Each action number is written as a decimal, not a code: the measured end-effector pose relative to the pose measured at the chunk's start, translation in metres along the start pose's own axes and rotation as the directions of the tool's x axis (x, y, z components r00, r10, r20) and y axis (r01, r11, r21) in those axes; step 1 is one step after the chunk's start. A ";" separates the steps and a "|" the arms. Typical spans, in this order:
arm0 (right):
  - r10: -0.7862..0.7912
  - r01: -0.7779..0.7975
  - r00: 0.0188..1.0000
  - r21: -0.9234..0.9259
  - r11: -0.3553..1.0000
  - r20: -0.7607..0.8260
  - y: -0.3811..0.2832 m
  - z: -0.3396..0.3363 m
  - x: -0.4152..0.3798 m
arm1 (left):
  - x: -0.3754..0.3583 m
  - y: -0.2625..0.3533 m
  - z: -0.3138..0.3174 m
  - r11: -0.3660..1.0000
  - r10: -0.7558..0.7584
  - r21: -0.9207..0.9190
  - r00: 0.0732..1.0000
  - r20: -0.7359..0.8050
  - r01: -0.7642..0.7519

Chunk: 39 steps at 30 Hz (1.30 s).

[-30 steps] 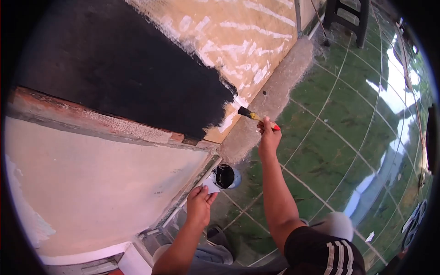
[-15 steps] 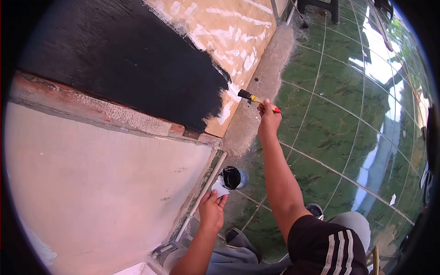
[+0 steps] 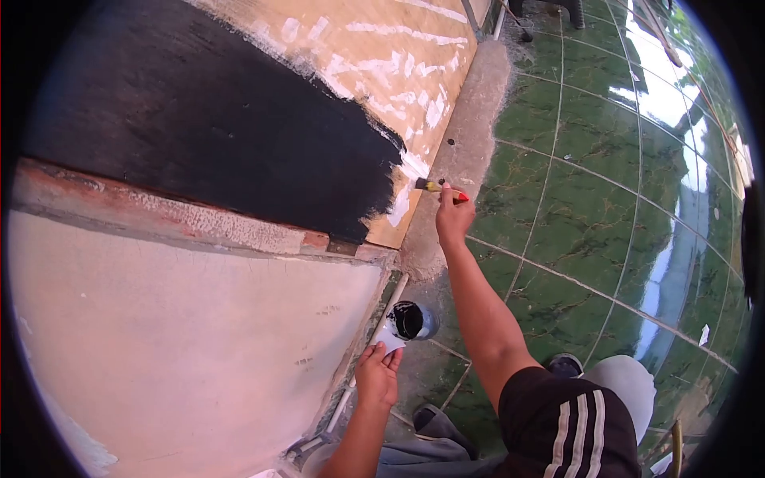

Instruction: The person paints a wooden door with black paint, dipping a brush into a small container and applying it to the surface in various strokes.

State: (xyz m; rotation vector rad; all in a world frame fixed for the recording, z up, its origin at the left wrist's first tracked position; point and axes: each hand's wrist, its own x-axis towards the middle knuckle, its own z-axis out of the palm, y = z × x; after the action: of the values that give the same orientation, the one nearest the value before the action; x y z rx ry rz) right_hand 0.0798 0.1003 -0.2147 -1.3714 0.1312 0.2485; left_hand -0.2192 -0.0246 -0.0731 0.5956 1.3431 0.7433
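My right hand [image 3: 456, 215] grips a paintbrush [image 3: 430, 185] with dark bristles and a red-tipped handle. The bristles are close to the edge of a wooden board [image 3: 382, 227], which is partly coated in black paint [image 3: 271, 143] and streaked with white patches on its bare part. Low down, my left hand [image 3: 377, 374] is closed on a white piece [image 3: 390, 341], card-like in shape, at the rim of a paint container [image 3: 409, 320]. Black paint shows inside that container, which stands on the floor by a pipe.
A light pipe [image 3: 394, 299] runs along the base of the pale wall [image 3: 191, 342]. Rough concrete [image 3: 470, 103] borders the green tiled floor [image 3: 590, 199]. A dark stool leg [image 3: 575, 14] stands at the top. My shoes [image 3: 566, 366] are near the container.
My right hand and the brush have moved down a little, toward me. The view has shifted slightly. My left hand keeps its hold on the white piece beside the container.
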 end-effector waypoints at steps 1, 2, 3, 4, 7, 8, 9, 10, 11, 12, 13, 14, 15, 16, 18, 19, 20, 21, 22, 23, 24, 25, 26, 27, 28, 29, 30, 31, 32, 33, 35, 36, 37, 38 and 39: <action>-0.087 0.081 0.995 -0.109 0.991 -0.048 -0.012 -0.003 -0.003 | 0.000 -0.001 -0.001 1.000 -0.004 0.004 1.000 -0.014 0.004; -0.118 0.117 0.993 -0.094 0.989 -0.011 -0.023 0.002 -0.006 | 0.001 -0.002 -0.001 1.000 -0.012 0.009 1.000 -0.007 0.012; -0.153 0.154 0.988 -0.076 0.985 0.024 -0.034 0.012 -0.011 | 0.004 -0.003 0.000 1.000 -0.019 0.013 1.000 0.003 0.019; -0.186 0.189 0.981 -0.058 0.980 0.060 -0.046 0.022 -0.017 | 0.006 -0.003 0.001 1.000 -0.026 0.018 1.000 0.012 0.026; -0.210 0.190 0.963 0.124 0.974 0.169 -0.114 0.036 -0.035 | 0.013 -0.005 0.004 0.999 -0.039 0.015 0.999 -0.003 0.039; -0.189 0.147 0.966 0.228 0.963 0.176 -0.126 0.033 -0.032 | 0.013 -0.005 0.007 0.999 -0.038 0.021 0.999 0.003 0.038; -0.167 0.100 0.968 0.325 0.940 0.185 -0.135 0.028 -0.029 | 0.012 -0.005 0.009 0.999 -0.040 0.027 0.999 0.007 0.040; -0.149 0.055 0.969 0.420 0.906 0.196 -0.141 0.025 -0.023 | 0.012 -0.005 0.012 0.999 -0.040 0.032 0.999 0.013 0.039; -0.070 -0.041 0.977 0.499 0.866 0.202 -0.142 0.021 -0.017 | 0.012 -0.005 0.014 0.999 -0.037 0.032 0.999 0.017 0.037; 0.000 -0.130 0.971 0.532 0.836 0.238 -0.133 0.021 -0.009 | 0.011 -0.005 0.016 0.999 -0.035 0.033 0.999 0.021 0.035; 0.068 -0.219 0.958 0.561 0.798 0.277 -0.112 0.024 -0.001 | 0.010 -0.006 0.017 0.999 -0.033 0.035 0.999 0.023 0.032; 0.133 -0.304 0.939 0.585 0.751 0.318 -0.089 0.029 0.004 | 0.010 -0.006 0.016 0.999 -0.032 0.035 0.999 0.023 0.031; 0.236 -0.372 0.921 0.526 0.765 0.308 -0.067 0.033 0.005 | 0.010 -0.007 0.015 0.999 -0.031 0.035 0.999 0.025 0.030; 0.237 -0.319 0.942 0.410 0.855 0.237 -0.047 0.032 0.009 | 0.010 -0.008 0.015 0.999 -0.030 0.032 0.999 0.027 0.029; 0.206 -0.218 0.974 0.137 0.966 0.099 -0.025 0.017 0.018 | 0.006 -0.007 0.016 0.999 -0.025 0.038 1.000 0.019 0.024; 0.120 -0.122 0.992 0.083 0.989 0.036 -0.024 0.012 0.024 | 0.006 -0.006 0.018 0.999 -0.020 0.039 1.000 0.015 0.020; 0.030 -0.030 0.999 0.023 0.999 -0.023 -0.022 0.006 0.029 | 0.005 -0.005 0.017 0.999 -0.014 0.037 1.000 0.015 0.014; -0.063 0.060 0.995 -0.044 0.997 -0.077 -0.027 0.001 0.031 | 0.004 -0.004 0.015 0.999 -0.010 0.036 1.000 0.015 0.009; -0.123 0.122 0.992 -0.070 0.990 -0.020 -0.032 0.006 0.030 | 0.003 -0.005 0.014 0.999 -0.008 0.034 1.000 0.015 0.007; -0.182 0.185 0.982 -0.094 0.978 0.040 -0.038 0.018 0.028 | 0.004 -0.006 0.013 0.999 -0.007 0.035 1.000 0.012 0.007; -0.237 0.248 0.966 -0.115 0.962 0.103 -0.046 0.029 0.024 | 0.005 -0.007 0.011 0.999 -0.007 0.037 1.000 0.006 0.007; -0.279 0.293 0.952 -0.114 0.949 0.123 -0.057 0.039 0.020 | 0.006 -0.008 0.009 0.999 -0.007 0.037 1.000 0.001 0.007; -0.321 0.337 0.936 -0.110 0.935 0.144 -0.075 0.044 0.018 | 0.006 -0.009 0.010 0.999 -0.013 0.042 1.000 0.006 0.013; -0.197 0.211 0.950 -0.032 0.977 0.242 -0.107 0.037 0.017 | 0.006 -0.010 0.010 0.999 -0.020 0.050 1.000 0.009 0.020; -0.150 0.111 0.960 0.168 0.980 0.238 -0.117 0.036 0.020 | 0.007 -0.010 0.011 0.998 -0.026 0.058 1.000 0.014 0.025; -0.103 0.009 0.965 0.360 0.933 0.241 -0.124 0.034 0.025 | 0.007 -0.011 0.012 0.998 -0.029 0.056 1.000 0.006 0.029; -0.057 -0.091 0.966 0.536 0.839 0.252 -0.125 0.032 0.031 | 0.008 -0.012 0.012 0.998 -0.032 0.055 0.999 -0.001 0.032; 0.007 -0.181 0.963 0.627 0.758 0.270 -0.123 0.028 0.035 | 0.008 -0.013 0.013 0.998 -0.035 0.058 0.999 -0.007 0.036; 0.078 -0.246 0.957 0.639 0.728 0.280 -0.112 0.028 0.039 | 0.008 -0.013 0.014 0.997 -0.041 0.064 0.999 -0.008 0.042; 0.147 -0.310 0.945 0.651 0.693 0.293 -0.091 0.032 0.043 | 0.009 -0.011 0.017 0.997 -0.045 0.069 0.999 -0.009 0.046; 0.265 -0.415 0.906 0.572 0.707 0.329 -0.031 0.038 0.047 | 0.004 -0.006 0.020 0.996 -0.038 0.075 0.999 -0.007 0.038; 0.305 -0.380 0.924 0.478 0.792 0.230 -0.015 0.036 0.046 | 0.000 -0.003 0.023 0.997 -0.026 0.072 1.000 0.000 0.026; 0.329 -0.350 0.936 0.372 0.860 0.123 -0.006 0.030 0.040 | -0.004 -0.001 0.024 0.997 -0.014 0.072 1.000 0.006 0.013; 0.336 -0.327 0.942 0.258 0.909 0.009 0.004 0.027 0.038 | -0.007 0.002 0.026 0.998 0.007 0.059 1.000 -0.003 -0.007; 0.237 -0.224 0.970 0.182 0.958 -0.052 0.002 0.023 0.039 | -0.009 0.003 0.027 0.999 0.026 0.048 1.000 -0.011 -0.025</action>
State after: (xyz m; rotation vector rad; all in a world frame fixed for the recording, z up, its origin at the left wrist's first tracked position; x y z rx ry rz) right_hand 0.1159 0.1264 -0.2210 -1.1905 0.3683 0.3732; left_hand -0.1940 -0.0287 -0.0610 0.6486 1.3691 0.7377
